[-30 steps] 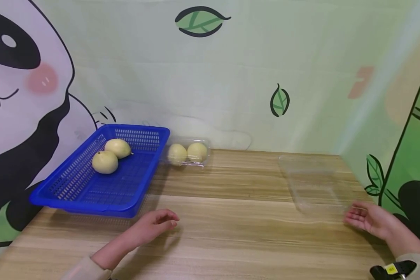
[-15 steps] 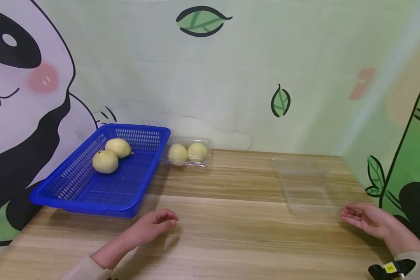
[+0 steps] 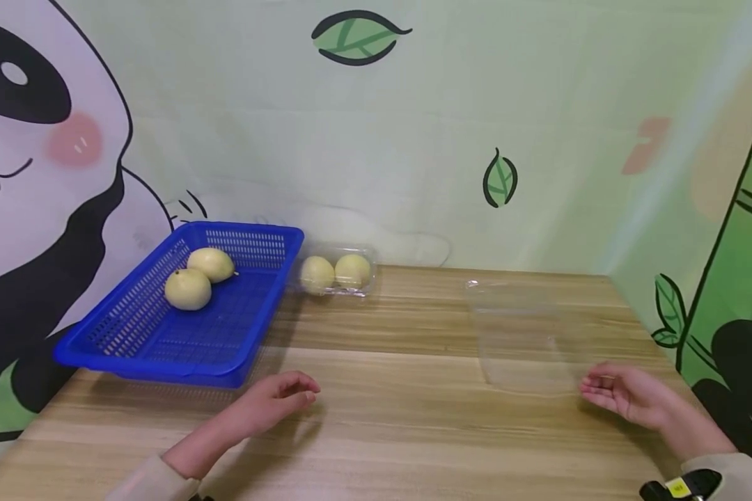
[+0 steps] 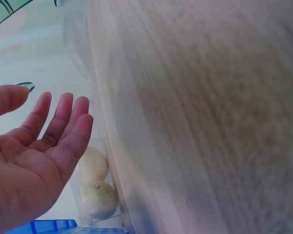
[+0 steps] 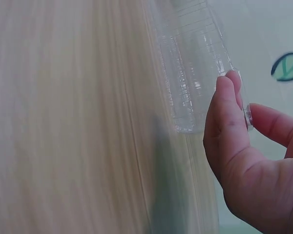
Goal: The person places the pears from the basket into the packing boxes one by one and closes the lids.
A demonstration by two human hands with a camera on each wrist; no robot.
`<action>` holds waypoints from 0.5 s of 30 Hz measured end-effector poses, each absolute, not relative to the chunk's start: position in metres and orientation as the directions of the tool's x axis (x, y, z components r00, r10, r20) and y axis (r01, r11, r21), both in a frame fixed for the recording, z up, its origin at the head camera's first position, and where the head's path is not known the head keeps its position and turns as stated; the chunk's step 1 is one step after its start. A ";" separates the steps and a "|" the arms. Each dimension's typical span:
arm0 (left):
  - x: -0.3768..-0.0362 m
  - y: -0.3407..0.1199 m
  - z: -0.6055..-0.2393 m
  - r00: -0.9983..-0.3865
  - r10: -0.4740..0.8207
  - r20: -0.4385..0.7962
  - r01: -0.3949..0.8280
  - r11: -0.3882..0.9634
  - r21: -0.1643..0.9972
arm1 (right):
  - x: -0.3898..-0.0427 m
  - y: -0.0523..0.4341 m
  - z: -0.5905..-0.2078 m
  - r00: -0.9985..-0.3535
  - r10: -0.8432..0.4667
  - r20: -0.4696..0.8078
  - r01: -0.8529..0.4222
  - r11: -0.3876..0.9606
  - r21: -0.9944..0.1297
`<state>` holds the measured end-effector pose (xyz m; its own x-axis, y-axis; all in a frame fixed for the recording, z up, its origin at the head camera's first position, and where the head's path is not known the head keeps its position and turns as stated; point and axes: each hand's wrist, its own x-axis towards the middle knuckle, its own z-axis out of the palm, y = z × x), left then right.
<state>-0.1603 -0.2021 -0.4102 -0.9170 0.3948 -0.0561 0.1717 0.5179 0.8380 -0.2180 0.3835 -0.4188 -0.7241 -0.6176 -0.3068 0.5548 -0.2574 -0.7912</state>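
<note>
My right hand (image 3: 627, 395) pinches the near right edge of a clear plastic box (image 3: 517, 348). In the right wrist view, the rim of this clear box (image 5: 185, 73) sits between thumb and fingers. My left hand (image 3: 276, 402) holds nothing; its fingers are loosely bent above the table, in front of the blue basket (image 3: 260, 334). Seen from the left wrist, the palm and spread fingers of that hand (image 4: 39, 151) are bare. Two pale yellow, pear-like fruits, one in front (image 3: 188, 290) and one behind (image 3: 211, 264), lie in the basket's far left part.
Beside the basket, against the back wall, stands another clear box (image 3: 371, 287) with two pale yellow fruits (image 3: 353, 271) in it. The wooden table (image 3: 413, 424) ends at a printed cloth backdrop (image 3: 413, 139) with a panda and leaves.
My right hand has moved to the left, and the clear plastic box has shifted left with it. The left hand, basket and fruits have stayed in place.
</note>
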 end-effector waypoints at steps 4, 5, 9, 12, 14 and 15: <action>-0.160 -0.202 -0.410 -0.913 0.402 -0.063 0.163 0.504 0.848 | -0.216 0.370 -0.420 -0.712 -0.632 -0.306 0.550 -0.231 -0.802; -0.160 -0.202 -0.410 -0.912 0.405 -0.064 0.163 0.503 0.849 | -0.216 0.368 -0.420 -0.714 -0.628 -0.309 0.548 -0.227 -0.805; -0.160 -0.202 -0.409 -0.909 0.411 -0.068 0.164 0.504 0.848 | -0.216 0.359 -0.419 -0.723 -0.615 -0.315 0.535 -0.210 -0.818; -0.160 -0.203 -0.408 -0.909 0.410 -0.073 0.163 0.511 0.844 | -0.216 0.353 -0.420 -0.723 -0.615 -0.315 0.531 -0.202 -0.823; -0.161 -0.203 -0.407 -0.910 0.409 -0.072 0.164 0.513 0.842 | -0.217 0.349 -0.420 -0.723 -0.613 -0.320 0.534 -0.201 -0.821; -0.160 -0.203 -0.407 -0.911 0.406 -0.073 0.163 0.516 0.841 | -0.217 0.347 -0.420 -0.723 -0.611 -0.323 0.535 -0.199 -0.821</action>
